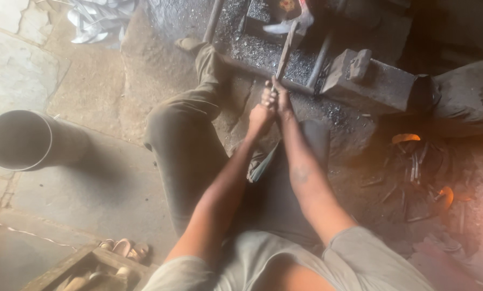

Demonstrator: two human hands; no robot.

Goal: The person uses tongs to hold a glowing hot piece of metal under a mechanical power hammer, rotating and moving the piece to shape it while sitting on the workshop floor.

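Both of my hands close together on the wooden handle (283,54) of a hammer, my left hand (260,116) lower and my right hand (278,97) just above it, touching. Its head (305,20) sits over a curved grey blade (276,27) on the dark block ahead of me. An iron anvil (371,81) lies just right of the handle. A metal pipe (21,140) lies well off to my left, and embers (406,138) glow at my right.

Both hands (268,105) on hammer handle (284,54)
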